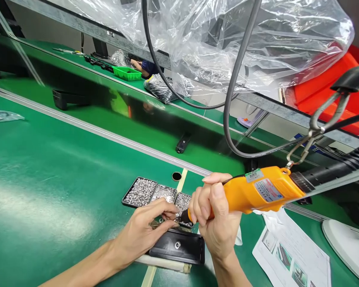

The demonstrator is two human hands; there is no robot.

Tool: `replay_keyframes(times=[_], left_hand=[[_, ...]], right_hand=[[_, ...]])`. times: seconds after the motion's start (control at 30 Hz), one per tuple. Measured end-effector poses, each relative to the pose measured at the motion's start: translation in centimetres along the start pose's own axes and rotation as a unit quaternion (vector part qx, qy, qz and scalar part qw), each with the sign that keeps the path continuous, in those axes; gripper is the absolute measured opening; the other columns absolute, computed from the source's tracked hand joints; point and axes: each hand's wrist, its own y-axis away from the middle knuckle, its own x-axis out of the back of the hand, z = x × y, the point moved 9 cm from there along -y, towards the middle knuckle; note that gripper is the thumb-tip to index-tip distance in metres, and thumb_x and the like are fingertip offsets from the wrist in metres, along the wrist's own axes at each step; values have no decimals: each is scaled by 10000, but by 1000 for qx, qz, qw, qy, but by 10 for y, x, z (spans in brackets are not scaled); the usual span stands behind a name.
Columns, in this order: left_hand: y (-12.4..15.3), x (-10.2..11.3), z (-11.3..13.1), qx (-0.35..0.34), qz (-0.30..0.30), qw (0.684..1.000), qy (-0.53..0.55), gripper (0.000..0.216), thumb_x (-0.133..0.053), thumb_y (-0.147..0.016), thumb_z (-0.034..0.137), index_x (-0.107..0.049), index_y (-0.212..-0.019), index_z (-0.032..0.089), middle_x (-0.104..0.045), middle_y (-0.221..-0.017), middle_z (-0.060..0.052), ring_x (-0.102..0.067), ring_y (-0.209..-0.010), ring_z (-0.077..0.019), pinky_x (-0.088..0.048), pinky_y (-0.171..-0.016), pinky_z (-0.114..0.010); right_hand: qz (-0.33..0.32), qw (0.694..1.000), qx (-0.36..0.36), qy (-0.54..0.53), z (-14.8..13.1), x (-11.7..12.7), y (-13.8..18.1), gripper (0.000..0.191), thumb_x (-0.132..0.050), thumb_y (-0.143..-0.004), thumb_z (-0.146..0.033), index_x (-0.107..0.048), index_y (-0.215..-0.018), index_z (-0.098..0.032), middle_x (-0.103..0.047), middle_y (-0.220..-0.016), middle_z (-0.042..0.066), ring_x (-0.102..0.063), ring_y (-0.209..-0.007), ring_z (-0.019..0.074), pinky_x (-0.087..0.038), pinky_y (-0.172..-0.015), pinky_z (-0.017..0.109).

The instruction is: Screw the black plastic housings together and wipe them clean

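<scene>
My right hand [217,215] is wrapped round an orange electric screwdriver [251,191], which is tilted with its black nose pointing left and down. Close to that nose, my left hand [151,223] has its thumb and fingers pinched on a small metal piece [177,215], too small to name. Just below the fingers lies a black plastic housing [179,246] with a metal ring in its middle. Behind my hands sit three small black trays of shiny metal parts: a left tray [140,191], a middle tray [165,193] and a right tray [184,201], partly covered by my hands.
A metal hook [311,135] holds the screwdriver from above, and a thick grey cable [231,103] loops down. Printed sheets [293,247] lie at right beside a white curved object [347,247]. A pale rod [164,262] lies before the housing. Clear plastic bags [257,44] hang overhead.
</scene>
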Motion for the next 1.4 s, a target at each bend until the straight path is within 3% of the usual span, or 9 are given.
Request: replay_keyframes(times=[0.6, 0.8, 0.93, 1.03, 1.13, 1.23, 1.3, 1.4], left_hand=[[2, 4, -2, 11, 21, 1000, -1, 201, -593, -999, 100, -659, -1119, 247, -661, -949, 42, -683, -870, -79, -527, -806, -190], [0, 0, -9, 52, 8, 998, 24, 171, -621, -979, 134, -686, -1103, 234, -688, -966, 26, -683, -901, -107, -537, -848, -221], [-1, -4, -23, 124, -14, 990, 70, 423, -719, -896, 140, -657, -1298, 258, -728, -1132, -2, -714, -1018, -159, -574, -969, -279], [5, 6, -30, 143, -10, 989, 22, 511, -776, -868, 189, -631, -1347, 294, -705, -1274, -1, -686, -1152, -183, -554, -1057, -306], [12, 21, -18, 70, 4, 995, -77, 455, -782, -911, 425, -626, -1324, 317, -709, -1232, 7, -671, -1150, -203, -565, -1033, -330], [15, 14, 14, -77, -60, 984, -150, 626, -736, -888, 638, -575, -1377, 282, -711, -1234, -25, -672, -1119, -232, -586, -974, -334], [15, 5, 34, -166, -99, 961, -196, 562, -675, -955, 594, -562, -1380, 245, -721, -1234, -35, -686, -1061, -224, -585, -924, -309], [11, -1, 49, -227, -106, 939, -237, 335, -518, -1078, 438, -581, -1322, 219, -743, -1164, -19, -692, -938, -187, -554, -835, -266]], right_hand=[[-16, 1000, 7, 18, 11, -6, 5, 111, -625, -1024, -354, -604, -1054, -248, -396, -557, -104, -348, -407, 41, -349, -406, 158], [-3, 1000, -5, 10, 14, -4, 4, 133, -627, -1024, -363, -605, -1043, -233, -385, -542, -111, -340, -402, 36, -380, -411, 157], [-1, 1000, -2, 14, 14, -3, 0, 134, -625, -1027, -357, -602, -1035, -226, -404, -529, -115, -353, -392, 28, -406, -414, 147], [19, 999, 11, 24, 11, 2, -6, 135, -621, -1029, -351, -599, -1015, -219, -408, -530, -116, -360, -389, 26, -417, -405, 144], [42, 998, 32, 46, 12, 11, -22, 166, -659, -1006, -358, -593, -987, -207, -405, -518, -120, -355, -372, 33, -419, -375, 155], [61, 995, 50, 69, 25, 20, -47, 220, -717, -965, -375, -588, -955, -197, -409, -498, -121, -366, -357, 41, -399, -354, 160], [76, 993, 48, 73, 40, 26, -66, 257, -748, -938, -392, -578, -945, -199, -414, -493, -121, -375, -353, 46, -383, -351, 160], [95, 991, 55, 80, 65, 31, -89, 308, -772, -907, -426, -564, -938, -202, -417, -485, -122, -375, -346, 52, -380, -347, 170]])
